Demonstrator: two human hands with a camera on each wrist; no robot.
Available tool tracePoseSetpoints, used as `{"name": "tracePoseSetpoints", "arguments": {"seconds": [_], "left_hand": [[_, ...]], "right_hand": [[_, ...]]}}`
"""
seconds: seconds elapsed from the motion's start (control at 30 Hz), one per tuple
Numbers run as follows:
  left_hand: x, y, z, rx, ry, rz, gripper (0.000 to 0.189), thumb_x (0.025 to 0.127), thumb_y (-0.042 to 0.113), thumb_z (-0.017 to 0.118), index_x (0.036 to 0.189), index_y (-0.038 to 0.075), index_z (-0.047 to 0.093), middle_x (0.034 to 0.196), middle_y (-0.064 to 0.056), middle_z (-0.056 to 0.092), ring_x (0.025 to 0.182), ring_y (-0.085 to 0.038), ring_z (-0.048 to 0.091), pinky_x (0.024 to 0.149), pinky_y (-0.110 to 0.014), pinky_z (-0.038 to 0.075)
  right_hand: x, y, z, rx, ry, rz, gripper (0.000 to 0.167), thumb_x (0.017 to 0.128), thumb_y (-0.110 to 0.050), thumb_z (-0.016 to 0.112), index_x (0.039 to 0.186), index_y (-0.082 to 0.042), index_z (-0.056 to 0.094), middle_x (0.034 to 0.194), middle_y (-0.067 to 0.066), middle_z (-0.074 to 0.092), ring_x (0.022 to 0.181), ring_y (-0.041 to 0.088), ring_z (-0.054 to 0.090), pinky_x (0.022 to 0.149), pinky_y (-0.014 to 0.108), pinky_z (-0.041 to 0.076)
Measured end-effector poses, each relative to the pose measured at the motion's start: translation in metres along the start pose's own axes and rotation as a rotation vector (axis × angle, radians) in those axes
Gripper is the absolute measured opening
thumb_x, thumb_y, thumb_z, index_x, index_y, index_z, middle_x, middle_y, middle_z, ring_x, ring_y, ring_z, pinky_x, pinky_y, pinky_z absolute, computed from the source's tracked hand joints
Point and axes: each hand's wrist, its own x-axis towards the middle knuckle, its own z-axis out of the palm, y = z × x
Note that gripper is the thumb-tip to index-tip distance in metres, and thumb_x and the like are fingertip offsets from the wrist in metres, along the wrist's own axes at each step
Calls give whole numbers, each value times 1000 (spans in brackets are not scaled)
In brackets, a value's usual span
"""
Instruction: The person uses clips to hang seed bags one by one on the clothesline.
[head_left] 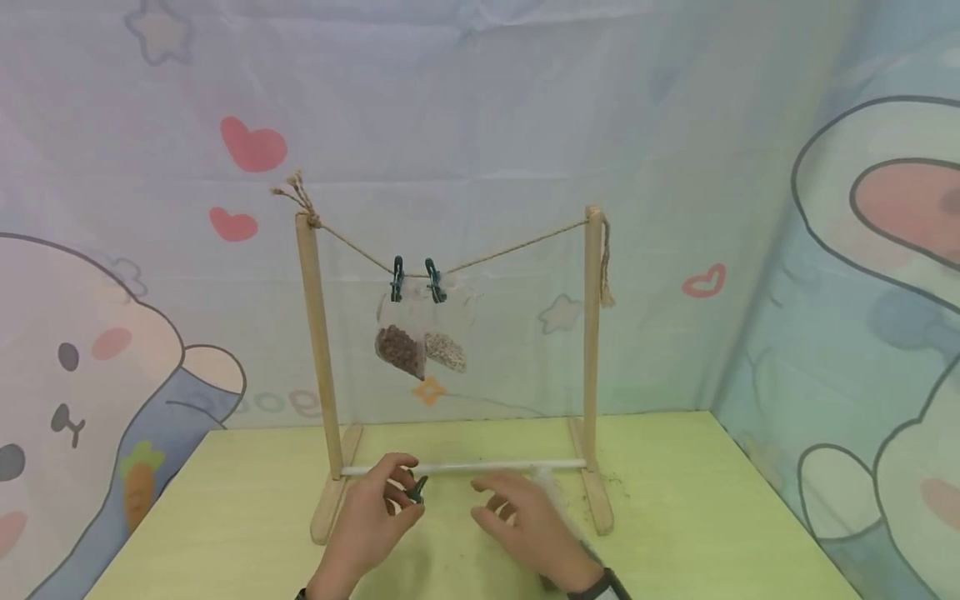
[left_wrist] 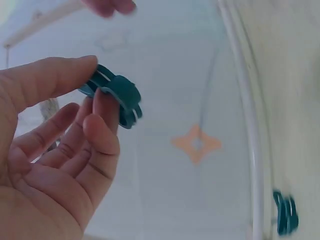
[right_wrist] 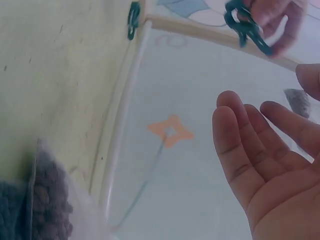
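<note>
My left hand (head_left: 371, 517) pinches a dark green clothespin (left_wrist: 122, 92) between thumb and fingers, above the table in front of the rack. Facing it, my right hand (head_left: 528, 521) holds nothing, its fingers relaxed and gently bent. In the right wrist view a second green clothespin (right_wrist: 132, 21) lies by the white bar. Under my right hand, partly hidden, lies a clear bag of dark pellets (right_wrist: 50, 200), with another dark-filled bag (right_wrist: 12, 210) beside it. Two clothespins (head_left: 397, 279) on the rope hold a bag of brown pellets (head_left: 401, 350) and a bag of pale grains (head_left: 446, 352).
A wooden rack stands on the yellow-green table (head_left: 675, 500), with a left post (head_left: 318, 350) and a right post (head_left: 592, 350). A sagging rope (head_left: 517, 247) joins their tops, and a white bar (head_left: 487, 467) runs low between them. Behind hangs a cartoon-printed cloth (head_left: 525, 100).
</note>
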Motion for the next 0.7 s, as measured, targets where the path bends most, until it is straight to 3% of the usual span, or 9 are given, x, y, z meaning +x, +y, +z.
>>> {"name": "tracePoseSetpoints", "arguments": {"seconds": [0.2,0.4,0.7], "left_hand": [[-1,21,17,-197,-53,44,48,88,2,81,132,11,62,104,-6,64,82,-11,69,67,-24,53],[-2,22,30,-250,-108,74,46,88,8,83,129,10,63,106,-7,65,84,-11,71,69,-24,55],[-2,22,35,-262,-152,74,48,87,5,83,131,9,63,106,-6,66,85,-12,71,74,-24,57]], "right_hand": [[1,2,0,191,-17,12,32,106,-12,60,133,5,63,119,25,69,93,19,73,74,30,60],[1,11,3,448,-130,43,33,109,-8,51,136,9,59,117,29,69,91,17,73,73,37,62],[0,17,6,523,-174,34,31,110,-11,51,131,8,63,104,26,71,84,13,71,71,38,63]]}}
